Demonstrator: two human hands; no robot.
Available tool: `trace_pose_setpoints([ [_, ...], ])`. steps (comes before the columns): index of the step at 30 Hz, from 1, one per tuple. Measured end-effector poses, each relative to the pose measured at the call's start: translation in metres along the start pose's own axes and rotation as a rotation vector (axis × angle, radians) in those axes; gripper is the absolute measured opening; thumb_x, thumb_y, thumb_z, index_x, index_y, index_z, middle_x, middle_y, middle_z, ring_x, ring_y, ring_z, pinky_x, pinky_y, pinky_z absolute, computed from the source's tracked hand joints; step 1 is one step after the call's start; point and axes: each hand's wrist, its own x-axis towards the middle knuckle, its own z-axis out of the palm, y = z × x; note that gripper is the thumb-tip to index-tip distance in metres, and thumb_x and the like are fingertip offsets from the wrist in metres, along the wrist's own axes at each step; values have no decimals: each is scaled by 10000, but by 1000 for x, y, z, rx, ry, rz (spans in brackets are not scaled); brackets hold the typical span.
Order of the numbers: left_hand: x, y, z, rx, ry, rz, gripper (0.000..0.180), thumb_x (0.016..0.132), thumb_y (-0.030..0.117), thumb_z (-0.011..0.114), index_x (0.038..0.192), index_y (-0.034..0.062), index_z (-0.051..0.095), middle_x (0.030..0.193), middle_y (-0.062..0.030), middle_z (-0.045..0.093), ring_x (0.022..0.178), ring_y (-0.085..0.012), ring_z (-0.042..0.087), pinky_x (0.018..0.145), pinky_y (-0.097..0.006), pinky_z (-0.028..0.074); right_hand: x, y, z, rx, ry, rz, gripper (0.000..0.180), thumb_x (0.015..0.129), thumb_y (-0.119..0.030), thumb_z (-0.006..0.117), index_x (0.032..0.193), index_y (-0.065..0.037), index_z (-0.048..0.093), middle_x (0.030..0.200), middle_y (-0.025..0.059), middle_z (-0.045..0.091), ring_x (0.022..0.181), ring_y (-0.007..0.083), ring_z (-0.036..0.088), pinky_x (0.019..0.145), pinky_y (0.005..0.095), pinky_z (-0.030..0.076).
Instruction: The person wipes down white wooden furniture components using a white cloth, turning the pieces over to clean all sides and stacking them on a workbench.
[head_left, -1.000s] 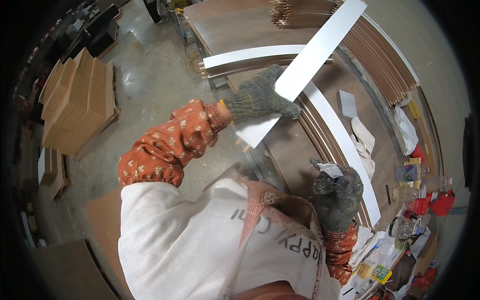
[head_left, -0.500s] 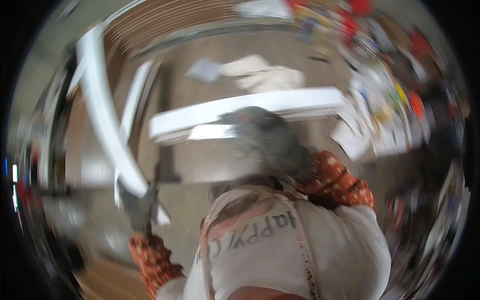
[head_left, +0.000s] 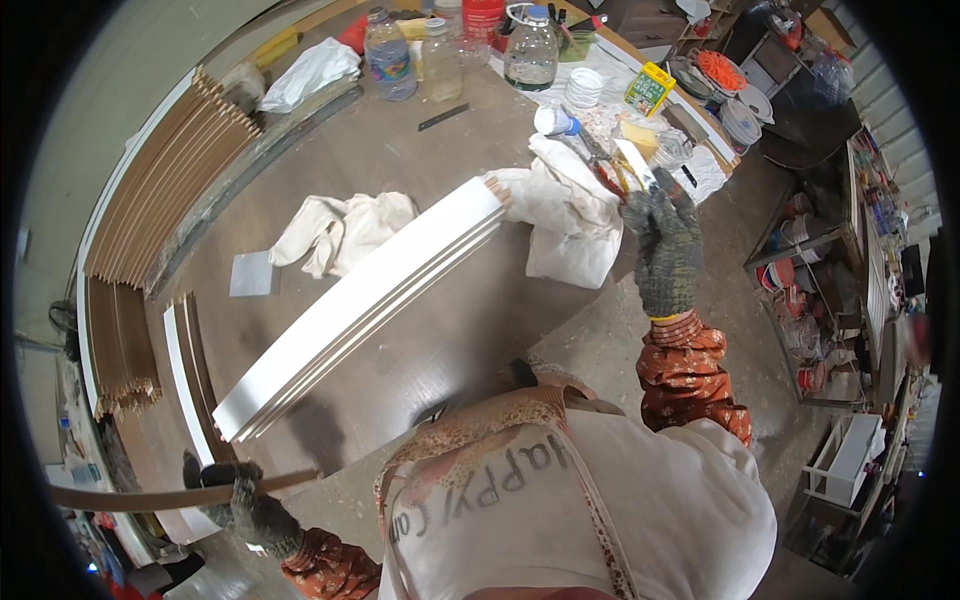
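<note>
My left hand [head_left: 255, 512], in a dark grey glove, is closed around a long narrow strip [head_left: 125, 497] at the lower left. The strip's brown edge faces up, and it reaches past the table's near edge on both sides of the hand. Off to the right, my gloved right hand [head_left: 665, 250] is raised with its fingers around a small flat white piece [head_left: 634, 165], whose kind I cannot make out. Between the hands, a stack of white strips [head_left: 360, 310] lies slantwise on the brown table [head_left: 450, 330]. Another white-faced strip [head_left: 187, 370] lies left of it.
Stacked brown strips [head_left: 170, 190] line the table's far left. Cream cloths [head_left: 345, 230] and a grey square pad [head_left: 254, 274] lie beyond the white stack. Bottles [head_left: 530, 55], a yellow box [head_left: 649, 88] and tools crowd the far right. Shelves [head_left: 850, 260] stand along the right.
My right hand has left the white stack and moved right, over the table's right end. The strip in my left hand has swung outward and now shows its brown edge. The view has turned right.
</note>
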Motion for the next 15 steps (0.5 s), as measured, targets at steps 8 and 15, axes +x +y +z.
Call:
trace_pose_setpoints([
  [8,-12,-8,0,-373,-64,52,449,891,163,495,1256,-73,381,799,-48,486,688,-143,470,642,-263,421,62,33,-56,41,159,196,321,894,-39,482,1208,24,477,1009,104,591,836,162,605,739,279,525],
  [15,-42,1,7,-124,188,109,288,822,208,579,965,-38,535,681,-31,452,556,-111,384,523,-262,381,103,37,-36,-37,-28,212,370,906,-75,475,1262,15,435,1060,116,585,896,185,606,783,284,517],
])
